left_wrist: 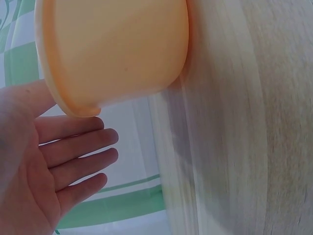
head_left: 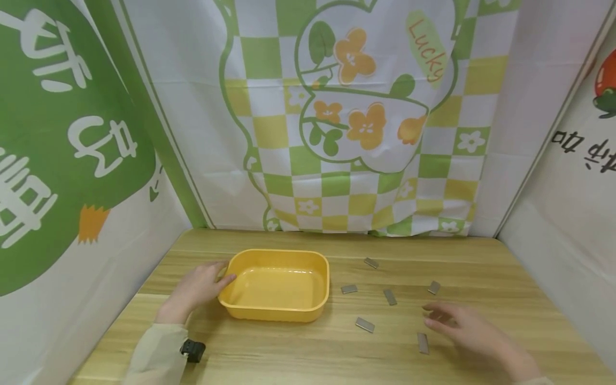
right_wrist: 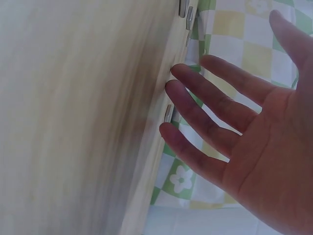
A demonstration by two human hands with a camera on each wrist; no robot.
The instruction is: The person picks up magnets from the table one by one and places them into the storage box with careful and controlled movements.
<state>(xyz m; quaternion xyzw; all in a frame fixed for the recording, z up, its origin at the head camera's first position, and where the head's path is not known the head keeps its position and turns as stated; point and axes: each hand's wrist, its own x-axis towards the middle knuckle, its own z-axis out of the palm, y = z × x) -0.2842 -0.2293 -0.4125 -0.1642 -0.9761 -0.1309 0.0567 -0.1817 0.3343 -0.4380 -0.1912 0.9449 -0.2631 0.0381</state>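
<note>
At the left of the table in the head view is a yellow plastic basin (head_left: 274, 315), rectangular with rounded corners and nothing inside. My left hand (head_left: 199, 289) holds its left rim, thumb over the edge and the fingers outside; in the left wrist view those fingers (left_wrist: 80, 149) extend nearly straight beside the basin wall (left_wrist: 117, 54). Over the right side of the table my right hand (head_left: 464, 326) holds nothing, its fingers (right_wrist: 210, 107) spread and slightly bent. Close to it lie two small grey flat rectangular pieces, one beyond (head_left: 434, 287) and one nearer (head_left: 422, 343).
More such grey pieces lie scattered between basin and right hand, including a far piece (head_left: 370, 262) and a near piece (head_left: 364, 324). Printed curtains (head_left: 346, 187) hang along the wooden table's (head_left: 289, 358) back and sides. A black band (head_left: 193, 351) shows at my left sleeve.
</note>
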